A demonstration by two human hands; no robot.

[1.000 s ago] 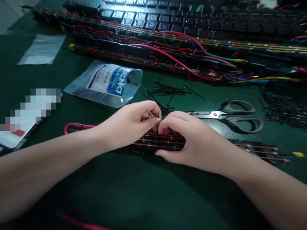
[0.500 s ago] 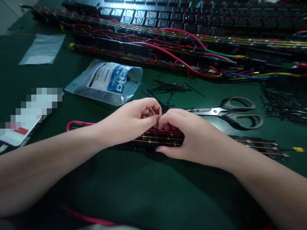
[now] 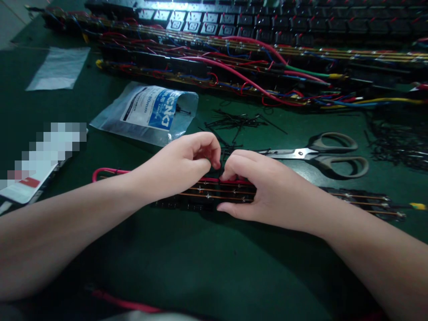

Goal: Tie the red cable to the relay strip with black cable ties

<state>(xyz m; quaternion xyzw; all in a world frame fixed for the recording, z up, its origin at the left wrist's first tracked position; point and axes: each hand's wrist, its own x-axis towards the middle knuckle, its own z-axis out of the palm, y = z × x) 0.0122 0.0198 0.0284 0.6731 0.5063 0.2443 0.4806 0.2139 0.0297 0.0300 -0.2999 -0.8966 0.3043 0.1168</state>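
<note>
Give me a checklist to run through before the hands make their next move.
1. Right hand spanning the wired strip: ok, thumb at the near edge.
2. Left thumb and fingertip parted: ok, a gap shows.
3. Red cable along the strip's far side: ok between the hands.
4. Scissors' handles unobstructed: ok.
5. Blade tips clear of the right hand: cannot tell, they do not show plainly.
6. Loose black ties in sight: ok, beyond the hands.

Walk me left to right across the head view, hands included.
Partly pixelated flat item, labelled plastic bag, left hand, right hand, scissors, heap of thin black strips.
</note>
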